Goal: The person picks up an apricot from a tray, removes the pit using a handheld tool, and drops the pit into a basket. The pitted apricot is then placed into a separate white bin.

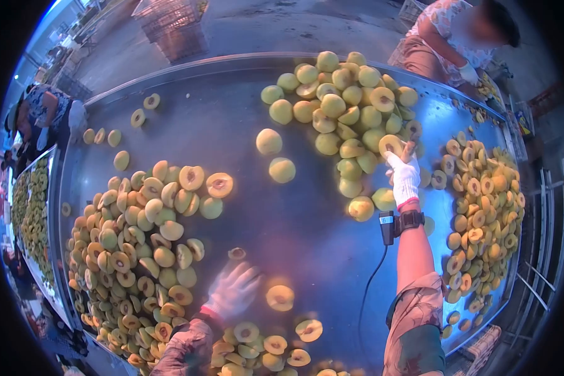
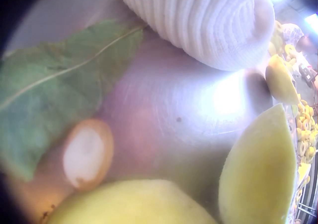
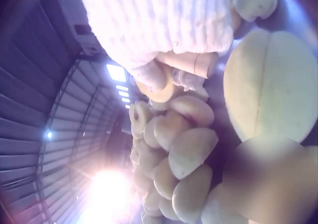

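My right hand (image 1: 404,174), in a white knit glove with some fingertips bare, pinches a yellow peach half (image 1: 390,145) at the near edge of a heap of peach halves (image 1: 332,105). The right wrist view shows its thumb and fingers around that half, partly hidden by the glove. My gloved left hand (image 1: 233,289) is blurred, fingers loosely spread over the metal table (image 1: 307,244), holding nothing visible. Just beyond its fingers lies a small brown piece (image 1: 236,253). Below the glove in the left wrist view are a green leaf (image 2: 59,80) and an oval pale-centred piece (image 2: 88,154).
Large piles of peach halves lie at left (image 1: 131,250) and right (image 1: 482,213), with a smaller near group (image 1: 257,344). A cable (image 1: 370,294) trails from my right wrist. One person (image 1: 445,44) works at the far right, others at left. Crates (image 1: 169,25) stand behind.
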### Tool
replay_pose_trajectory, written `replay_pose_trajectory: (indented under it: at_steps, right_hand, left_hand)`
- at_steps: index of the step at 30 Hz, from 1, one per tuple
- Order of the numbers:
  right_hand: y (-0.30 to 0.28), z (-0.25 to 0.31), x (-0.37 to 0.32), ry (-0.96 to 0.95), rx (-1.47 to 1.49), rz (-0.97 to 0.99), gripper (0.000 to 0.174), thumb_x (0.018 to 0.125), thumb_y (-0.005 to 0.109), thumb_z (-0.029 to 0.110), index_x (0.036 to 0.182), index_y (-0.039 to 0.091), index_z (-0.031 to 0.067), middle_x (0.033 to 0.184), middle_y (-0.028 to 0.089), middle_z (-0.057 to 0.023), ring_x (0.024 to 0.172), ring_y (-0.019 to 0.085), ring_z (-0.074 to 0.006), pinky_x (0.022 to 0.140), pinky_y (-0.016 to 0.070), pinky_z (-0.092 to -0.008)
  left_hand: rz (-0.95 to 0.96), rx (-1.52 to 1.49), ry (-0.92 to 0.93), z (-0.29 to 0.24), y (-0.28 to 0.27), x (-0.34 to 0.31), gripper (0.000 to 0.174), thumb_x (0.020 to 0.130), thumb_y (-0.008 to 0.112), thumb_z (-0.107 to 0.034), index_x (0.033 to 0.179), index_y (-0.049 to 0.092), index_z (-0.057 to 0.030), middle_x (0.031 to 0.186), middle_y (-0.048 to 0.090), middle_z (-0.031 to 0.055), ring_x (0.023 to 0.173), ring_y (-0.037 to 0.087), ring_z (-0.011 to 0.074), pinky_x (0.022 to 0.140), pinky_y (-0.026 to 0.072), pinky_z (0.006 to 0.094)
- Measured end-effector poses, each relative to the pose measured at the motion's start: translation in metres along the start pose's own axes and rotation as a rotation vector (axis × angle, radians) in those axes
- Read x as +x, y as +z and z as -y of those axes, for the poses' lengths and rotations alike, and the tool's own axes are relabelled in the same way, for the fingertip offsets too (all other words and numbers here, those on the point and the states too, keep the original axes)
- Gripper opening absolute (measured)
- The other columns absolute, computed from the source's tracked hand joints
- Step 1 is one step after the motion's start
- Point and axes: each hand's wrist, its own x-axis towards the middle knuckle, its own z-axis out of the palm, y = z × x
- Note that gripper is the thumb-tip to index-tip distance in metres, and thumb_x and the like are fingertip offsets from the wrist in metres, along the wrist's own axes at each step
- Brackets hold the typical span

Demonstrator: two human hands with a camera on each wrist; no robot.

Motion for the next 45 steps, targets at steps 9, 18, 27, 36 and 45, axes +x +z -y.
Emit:
replay_pose_trajectory:
  at_steps: [9, 18, 27, 36, 45]
  right_hand:
    - [0.006, 0.008, 0.0, 0.119, -0.128, 0.234, 0.052, 0.082, 0.076, 0.024, 0.128, 0.055, 0.0108, 0.113, 0.064, -0.0044, 0.085, 0.065, -0.0181, 0.056, 0.0495, -0.0301]
    - [-0.016, -0.024, -0.011, 0.271, 0.235, -0.001, 0.041, 0.082, 0.075, 0.02, 0.117, 0.059, 0.0048, 0.098, 0.068, -0.0099, 0.077, 0.068, -0.021, 0.057, 0.0493, -0.0295]
    - [-0.089, -0.035, -0.161, 0.289, 0.355, 0.429, 0.04, 0.084, 0.069, 0.017, 0.12, 0.057, 0.0045, 0.095, 0.067, -0.0102, 0.071, 0.065, -0.0159, 0.054, 0.048, -0.026]
    - [-0.089, -0.069, -0.309, 0.334, -0.164, 0.639, 0.042, 0.077, 0.074, 0.009, 0.115, 0.057, 0.0073, 0.113, 0.06, -0.0049, 0.083, 0.064, -0.0173, 0.07, 0.0523, -0.0295]
    - [-0.074, -0.098, -0.355, -0.039, -0.24, 0.482, 0.044, 0.074, 0.078, 0.009, 0.113, 0.06, 0.0097, 0.123, 0.057, -0.0052, 0.111, 0.058, -0.0207, 0.095, 0.0472, -0.0332]
  left_hand:
    - [-0.026, -0.009, -0.001, 0.0, 0.0, -0.002, 0.043, 0.062, 0.068, -0.017, 0.103, 0.062, -0.011, 0.108, 0.057, 0.0045, 0.098, 0.058, 0.0247, 0.083, 0.0523, 0.0433]
    - [-0.033, -0.016, -0.017, -0.003, 0.005, -0.009, 0.038, 0.065, 0.068, -0.017, 0.103, 0.063, -0.0109, 0.108, 0.057, 0.0052, 0.1, 0.057, 0.0256, 0.086, 0.0515, 0.0445]
    - [-0.039, 0.032, -0.016, -0.002, 0.009, -0.014, 0.041, 0.067, 0.068, -0.017, 0.108, 0.063, -0.0133, 0.115, 0.058, 0.0048, 0.107, 0.057, 0.0283, 0.088, 0.0521, 0.0453]
    - [0.002, 0.076, -0.035, 0.002, 0.024, -0.027, 0.051, 0.073, 0.068, -0.02, 0.123, 0.06, -0.0189, 0.128, 0.055, 0.0038, 0.122, 0.051, 0.0295, 0.105, 0.0427, 0.0476]
    - [-0.19, -0.006, -0.097, -0.003, 0.036, -0.017, 0.045, 0.079, 0.064, -0.013, 0.124, 0.059, -0.0141, 0.122, 0.06, 0.0088, 0.119, 0.055, 0.0302, 0.106, 0.04, 0.0431]
